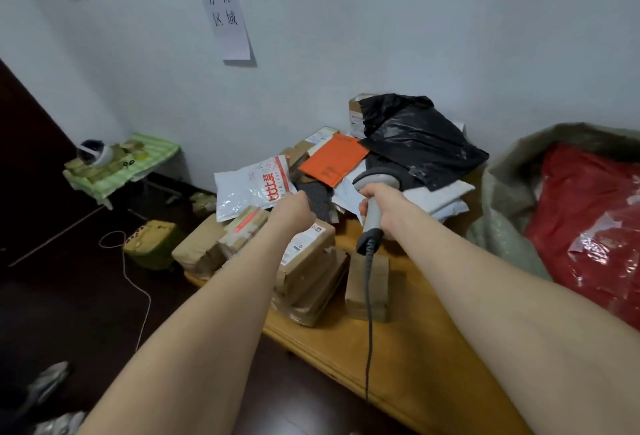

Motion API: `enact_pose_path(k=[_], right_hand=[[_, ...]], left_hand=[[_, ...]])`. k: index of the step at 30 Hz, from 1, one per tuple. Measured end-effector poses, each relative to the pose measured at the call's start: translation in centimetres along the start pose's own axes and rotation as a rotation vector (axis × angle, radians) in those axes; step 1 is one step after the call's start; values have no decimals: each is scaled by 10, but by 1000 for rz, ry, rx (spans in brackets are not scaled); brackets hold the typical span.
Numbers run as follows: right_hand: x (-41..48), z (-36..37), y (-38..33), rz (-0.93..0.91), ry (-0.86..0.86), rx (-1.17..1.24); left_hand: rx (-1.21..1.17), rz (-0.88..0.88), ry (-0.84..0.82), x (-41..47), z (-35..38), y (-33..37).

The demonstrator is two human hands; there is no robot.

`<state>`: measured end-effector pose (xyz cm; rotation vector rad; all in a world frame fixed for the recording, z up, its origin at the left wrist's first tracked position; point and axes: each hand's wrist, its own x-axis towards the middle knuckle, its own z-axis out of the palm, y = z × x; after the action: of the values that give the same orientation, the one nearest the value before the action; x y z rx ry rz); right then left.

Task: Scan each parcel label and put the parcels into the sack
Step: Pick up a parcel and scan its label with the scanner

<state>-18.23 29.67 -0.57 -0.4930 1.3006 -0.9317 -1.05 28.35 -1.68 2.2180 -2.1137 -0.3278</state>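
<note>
My right hand (379, 201) grips a grey barcode scanner (372, 202) by its handle, head aimed at the parcel pile; its dark cable hangs down over the table. My left hand (294, 209) reaches into the pile and holds the lower right edge of a white plastic mailer with red print (249, 185); its fingers are hidden behind the wrist. Around it lie an orange envelope (334, 159), a black plastic parcel (419, 137) and several brown boxes (308, 272). The open woven sack (502, 227) stands at the right with a red bag (588, 227) inside.
The wooden table (408, 348) carries the pile against the white wall. A small brown box (367, 282) stands under the scanner cable. At the left, a green striped stool (121, 168) holds small items; a yellow-green bag (152, 240) and white cord (138, 282) lie on the dark floor.
</note>
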Motion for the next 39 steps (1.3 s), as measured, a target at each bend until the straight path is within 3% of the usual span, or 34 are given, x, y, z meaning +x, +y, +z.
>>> enact_pose_path(k=[7, 18, 28, 31, 35, 39], right_hand=[[44, 63, -41, 91, -80, -64], [94, 149, -82, 109, 2, -94], [150, 237, -78, 125, 104, -35], [168, 257, -67, 156, 139, -18], [183, 268, -56, 184, 200, -20], [191, 271, -53, 203, 255, -18]], left_hand=[[48, 3, -25, 82, -17, -46], [99, -39, -88, 177, -36, -126], [-214, -143, -95, 267, -41, -214], [-406, -276, -72, 293, -36, -256], [-845, -589, -169, 328, 0, -310], [-1074, -687, -197, 342, 18, -328]])
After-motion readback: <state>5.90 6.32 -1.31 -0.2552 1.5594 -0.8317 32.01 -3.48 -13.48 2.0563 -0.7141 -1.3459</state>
